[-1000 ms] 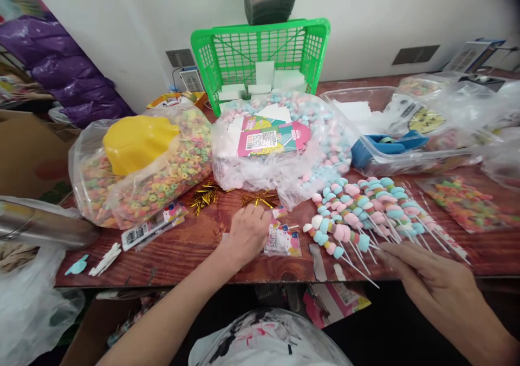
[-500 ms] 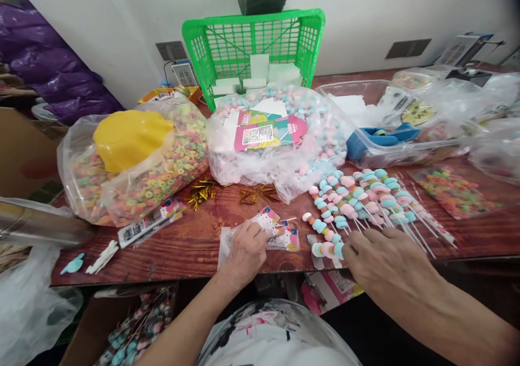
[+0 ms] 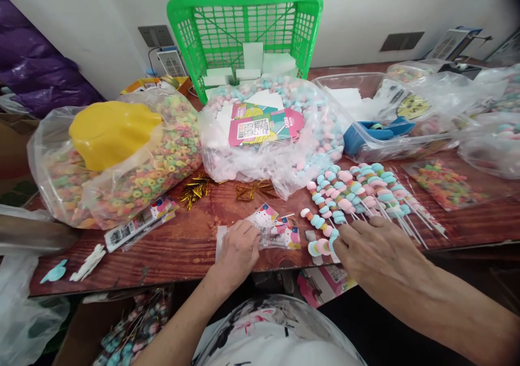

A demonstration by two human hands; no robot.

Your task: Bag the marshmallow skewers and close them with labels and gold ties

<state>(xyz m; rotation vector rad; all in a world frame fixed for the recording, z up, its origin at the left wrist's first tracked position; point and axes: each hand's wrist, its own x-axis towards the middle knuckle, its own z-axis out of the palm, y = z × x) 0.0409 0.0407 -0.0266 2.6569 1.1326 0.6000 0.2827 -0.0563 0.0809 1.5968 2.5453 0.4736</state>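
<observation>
My left hand (image 3: 240, 247) rests near the table's front edge, its fingers curled and pressed together on a clear plastic bag (image 3: 264, 214) with a colourful dotted print. Closed round the near end of a candy skewer (image 3: 320, 247) is my right hand (image 3: 376, 252); pink and blue marshmallow pieces stick out to its left. Another short skewer (image 3: 316, 221) lies just behind that one. Beyond my right knuckles lies a row of several marshmallow skewers (image 3: 365, 187), their white sticks pointing towards me. The fingertips of both hands are partly hidden.
A big bag of gummy rings (image 3: 138, 193) with a yellow bowl (image 3: 116, 133) stands left, and a bag of marshmallows (image 3: 325, 138) at the middle. Behind is a green basket (image 3: 244, 0). Gold twist ties (image 3: 195, 190) lie nearby. A clear tub (image 3: 410, 149) stands right.
The view has shifted slightly. My right hand has moved a little left with the skewer, and more of the bag's print shows beside my left hand.
</observation>
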